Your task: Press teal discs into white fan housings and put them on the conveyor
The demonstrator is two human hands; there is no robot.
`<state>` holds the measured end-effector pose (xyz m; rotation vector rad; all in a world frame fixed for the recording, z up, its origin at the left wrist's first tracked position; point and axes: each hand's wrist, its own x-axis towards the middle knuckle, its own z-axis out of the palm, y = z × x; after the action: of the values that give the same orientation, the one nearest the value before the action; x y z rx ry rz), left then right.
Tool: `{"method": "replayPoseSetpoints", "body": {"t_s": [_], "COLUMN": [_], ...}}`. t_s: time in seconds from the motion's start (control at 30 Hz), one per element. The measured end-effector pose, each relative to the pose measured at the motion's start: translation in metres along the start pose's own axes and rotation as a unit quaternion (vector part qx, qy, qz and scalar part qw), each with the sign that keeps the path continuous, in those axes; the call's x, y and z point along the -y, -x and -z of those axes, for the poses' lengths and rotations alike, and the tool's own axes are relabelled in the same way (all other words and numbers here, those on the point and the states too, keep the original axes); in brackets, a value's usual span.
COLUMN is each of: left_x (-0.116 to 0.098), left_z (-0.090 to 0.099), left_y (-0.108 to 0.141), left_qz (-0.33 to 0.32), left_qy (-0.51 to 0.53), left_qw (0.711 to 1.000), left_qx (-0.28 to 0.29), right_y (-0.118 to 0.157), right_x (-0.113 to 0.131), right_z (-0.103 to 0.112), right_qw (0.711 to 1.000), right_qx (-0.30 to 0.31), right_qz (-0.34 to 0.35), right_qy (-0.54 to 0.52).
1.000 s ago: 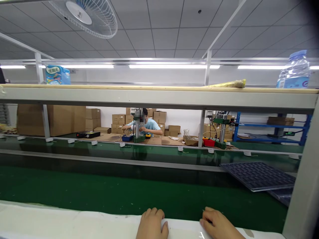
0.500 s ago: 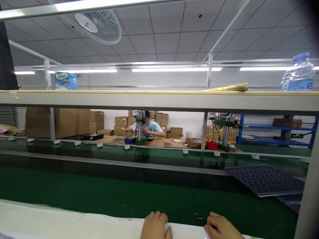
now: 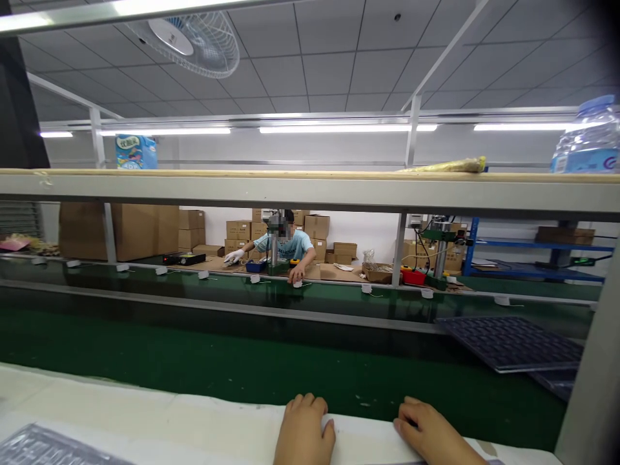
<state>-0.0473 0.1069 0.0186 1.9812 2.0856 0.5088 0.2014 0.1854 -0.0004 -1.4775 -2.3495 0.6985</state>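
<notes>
Head view: left grip (image 3: 305, 431) and right grip (image 3: 433, 431), both bare, slightly curled and partly open, with nothing held. Both resting palm-down on the far edge of a white-covered tabletop (image 3: 159, 407), well apart from each other. Directly ahead of both grips, a green conveyor belt (image 3: 203, 361). Ahead and to the right of the right grip, dark blister trays (image 3: 508, 343) lying on the belt. Far left of the left grip, a clear plastic tray (image 3: 48, 449) on the tabletop, cut off by the frame corner. Well beyond the belt, a co-worker (image 3: 285, 244) in a light blue shirt, one white-gloved hand (image 3: 234, 256) extended over a cardboard-covered bench (image 3: 334, 274). Contents of that glove: too small to tell.
</notes>
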Motion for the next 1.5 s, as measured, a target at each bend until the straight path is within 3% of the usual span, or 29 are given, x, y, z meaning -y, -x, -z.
{"method": "replayPoseSetpoints", "body": {"t_s": [1.5], "left_x": [-0.0014], "left_z": [0.0003], "left_y": [0.0019], "left_qz": [-0.005], "left_qy": [0.001], "left_qw": [1.0], "left_qx": [-0.003], "right_y": [0.0013], "right_x": [-0.0004], "right_z": [-0.0011], "right_qw": [1.0], "right_qx": [-0.005], "right_qz": [-0.008], "right_qy": [0.008]}}
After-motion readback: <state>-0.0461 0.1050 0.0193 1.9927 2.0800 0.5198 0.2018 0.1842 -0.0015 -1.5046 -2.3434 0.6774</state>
